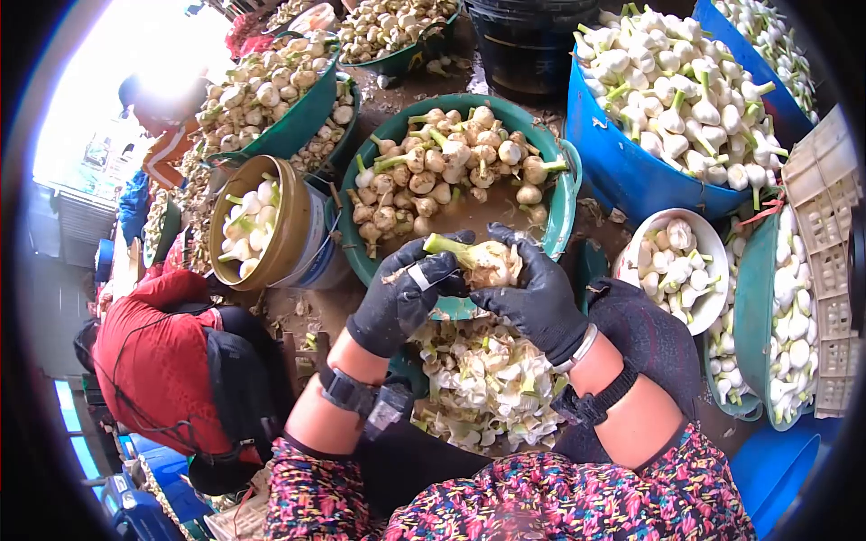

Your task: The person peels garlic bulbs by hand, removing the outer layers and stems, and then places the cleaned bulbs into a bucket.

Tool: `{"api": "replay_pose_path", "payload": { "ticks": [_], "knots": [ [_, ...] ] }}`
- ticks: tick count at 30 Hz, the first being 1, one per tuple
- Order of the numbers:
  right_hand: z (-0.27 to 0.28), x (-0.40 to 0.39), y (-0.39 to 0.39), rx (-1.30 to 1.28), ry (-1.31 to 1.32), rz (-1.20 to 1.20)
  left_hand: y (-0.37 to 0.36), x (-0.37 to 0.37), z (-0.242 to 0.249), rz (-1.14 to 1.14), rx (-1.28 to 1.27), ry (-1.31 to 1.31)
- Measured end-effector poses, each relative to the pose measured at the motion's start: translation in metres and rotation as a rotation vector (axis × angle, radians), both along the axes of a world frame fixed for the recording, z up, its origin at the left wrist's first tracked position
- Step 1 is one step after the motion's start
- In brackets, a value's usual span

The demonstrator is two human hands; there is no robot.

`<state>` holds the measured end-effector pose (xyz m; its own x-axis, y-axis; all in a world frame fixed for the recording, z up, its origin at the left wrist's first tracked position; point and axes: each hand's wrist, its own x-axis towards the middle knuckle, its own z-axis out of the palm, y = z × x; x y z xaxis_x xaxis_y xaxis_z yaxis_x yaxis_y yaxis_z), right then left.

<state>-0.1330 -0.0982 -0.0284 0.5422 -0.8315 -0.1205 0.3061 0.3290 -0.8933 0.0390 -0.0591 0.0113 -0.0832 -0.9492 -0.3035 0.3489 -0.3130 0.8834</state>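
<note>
A garlic bulb (494, 264) with a short green stem and loose, papery brown skin is held between my two black-gloved hands. My left hand (406, 293) is closed near the stem, and a white band or strip shows across its fingers. On the other side, my right hand (532, 293) grips the bulb with thumb and fingers. Just beyond them stands a green tub (568, 203) of unpeeled garlic bulbs (451, 162), with brownish water or a wet bottom showing. Below my hands lies a heap of peeled-off garlic skins (492, 383).
A white bowl (715, 302) of cleaned garlic is at right, below a blue tub (586, 135) heaped with white bulbs. A yellowish bucket (221, 207) of peeled bulbs tilts at left. A person in red (153, 352) crouches at left. A plastic crate (825, 270) lines the right edge.
</note>
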Motion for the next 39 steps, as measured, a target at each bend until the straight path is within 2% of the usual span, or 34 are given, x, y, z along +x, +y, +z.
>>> {"api": "replay_pose_path", "payload": {
  "ticks": [1, 2, 4, 6, 8, 9, 10, 11, 12, 14, 17, 18, 19, 20, 21, 22, 23, 24, 25, 26, 28, 30, 32, 34, 37, 39],
  "knots": [
    [0.001, -0.001, 0.003, -0.17, 0.062, -0.068, 0.005, -0.008, 0.003, 0.09, -0.004, 0.05],
    [0.004, -0.005, 0.004, -0.174, 0.052, -0.066, 0.009, -0.016, 0.005, 0.178, -0.006, 0.102],
    [0.013, -0.012, 0.004, -0.885, 0.448, -0.18, 0.014, -0.027, 0.004, 0.24, -0.011, 0.08],
    [0.01, -0.013, 0.006, -0.845, 0.38, -0.216, 0.017, -0.03, -0.005, 0.319, -0.069, 0.006],
    [0.003, -0.014, 0.011, -0.548, 0.254, -0.126, 0.024, -0.033, -0.001, 0.324, -0.053, -0.037],
    [0.001, -0.015, 0.013, -0.544, 0.252, -0.129, 0.027, -0.035, 0.002, 0.341, -0.037, 0.029],
    [0.0, -0.015, 0.014, -0.403, 0.153, -0.098, 0.028, -0.037, 0.004, 0.359, -0.023, 0.096],
    [0.0, -0.014, 0.015, -0.262, 0.055, -0.065, 0.028, -0.036, 0.005, 0.358, -0.022, 0.093],
    [0.002, -0.014, 0.016, -0.259, 0.052, -0.066, 0.03, -0.033, 0.004, 0.351, -0.049, 0.101],
    [0.007, -0.013, 0.017, -0.047, -0.108, -0.027, 0.031, -0.03, 0.001, 0.346, -0.074, 0.107],
    [0.004, -0.012, 0.011, 0.07, -0.037, 0.002, 0.03, -0.03, -0.001, 0.382, -0.046, 0.008],
    [0.004, -0.013, 0.01, 0.072, -0.037, 0.001, 0.031, -0.03, -0.002, 0.322, -0.081, -0.2],
    [0.003, -0.014, 0.008, 0.312, -0.16, 0.07, 0.032, -0.029, -0.002, 0.262, -0.114, -0.406],
    [0.001, -0.017, 0.007, 0.557, -0.282, 0.14, 0.033, -0.027, -0.003, 0.263, -0.106, -0.404],
    [0.004, -0.022, 0.002, 0.661, -0.455, 0.357, 0.032, -0.023, -0.004, 0.194, -0.259, -0.671],
    [0.008, -0.023, 0.006, 0.668, -0.454, 0.358, 0.032, -0.019, -0.007, 0.121, -0.414, -0.937],
    [0.015, -0.023, 0.009, 0.738, -0.392, 0.429, 0.032, -0.017, -0.014, 0.105, -0.514, -0.983],
    [0.018, -0.021, 0.013, 0.805, -0.328, 0.502, 0.029, -0.019, -0.011, 0.032, -0.579, -1.14],
    [0.013, -0.015, 0.02, 0.77, -0.275, 0.39, 0.03, -0.022, -0.012, 0.016, -0.573, -1.179],
    [0.014, -0.015, 0.019, 0.775, -0.277, 0.39, 0.03, -0.024, -0.013, -0.005, -0.568, -1.218],
    [0.02, -0.018, 0.014, 0.735, -0.441, 0.469, 0.035, -0.027, -0.029, 0.253, -0.41, -0.709],
    [0.002, -0.015, 0.01, 0.731, -0.514, 0.432, 0.041, -0.011, -0.037, 0.319, -0.149, -0.102],
    [-0.005, -0.015, 0.006, 0.562, -0.419, 0.383, 0.046, -0.018, -0.006, 0.25, -0.067, -0.082],
    [-0.001, -0.012, 0.008, 0.551, -0.408, 0.357, 0.047, -0.031, 0.006, 0.269, -0.128, 0.067],
    [0.001, -0.011, 0.012, 0.568, -0.386, 0.269, 0.048, -0.032, 0.005, 0.312, -0.117, -0.042],
    [-0.001, -0.012, 0.016, -0.136, -0.008, 0.045, 0.048, -0.029, 0.005, 0.314, -0.08, -0.097]
  ]
}}
